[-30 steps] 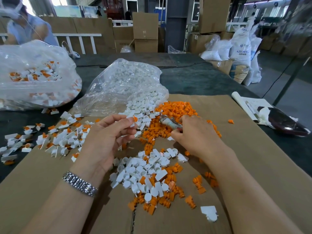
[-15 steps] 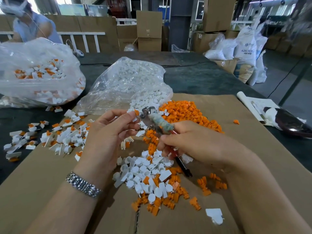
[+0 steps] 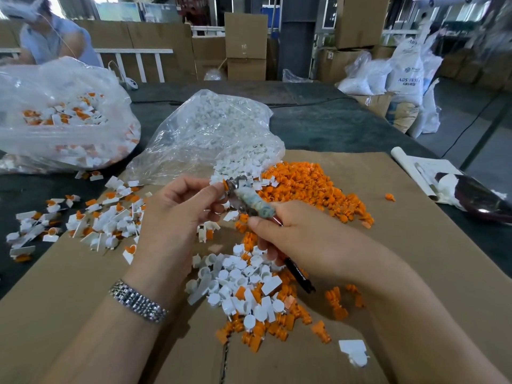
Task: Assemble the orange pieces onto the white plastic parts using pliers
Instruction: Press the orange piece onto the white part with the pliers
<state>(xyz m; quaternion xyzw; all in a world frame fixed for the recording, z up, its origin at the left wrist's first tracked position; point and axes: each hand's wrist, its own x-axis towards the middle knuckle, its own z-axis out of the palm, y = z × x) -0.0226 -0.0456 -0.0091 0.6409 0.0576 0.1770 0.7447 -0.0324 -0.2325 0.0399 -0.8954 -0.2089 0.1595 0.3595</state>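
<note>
- Gripping the pliers (image 3: 250, 202), the right hand (image 3: 299, 239) has its fingers curled tight round the handles, one black handle end poking out below the palm.
- Left hand (image 3: 177, 214) is up beside it, thumb and fingertips pinching a small white plastic part (image 3: 217, 187) with an orange piece (image 3: 225, 185) at its tip.
- Plier nose sits right against that orange piece; how far the jaws are apart, I cannot tell.
- Both hands hover close together above the cardboard sheet (image 3: 401, 245) that covers the bench (image 3: 332, 126).
- Loose orange pieces are heaped just beyond the right hand, more mixed with white parts directly under the wrists.
- Off to the left, a scatter of white parts already carrying orange spreads over cardboard and bench.
- A clear bag of white parts (image 3: 210, 128) lies open behind the hands; a second bag (image 3: 63, 117) with white-and-orange parts sits far left.
- A metal watch band (image 3: 138, 302) rings the left wrist.
</note>
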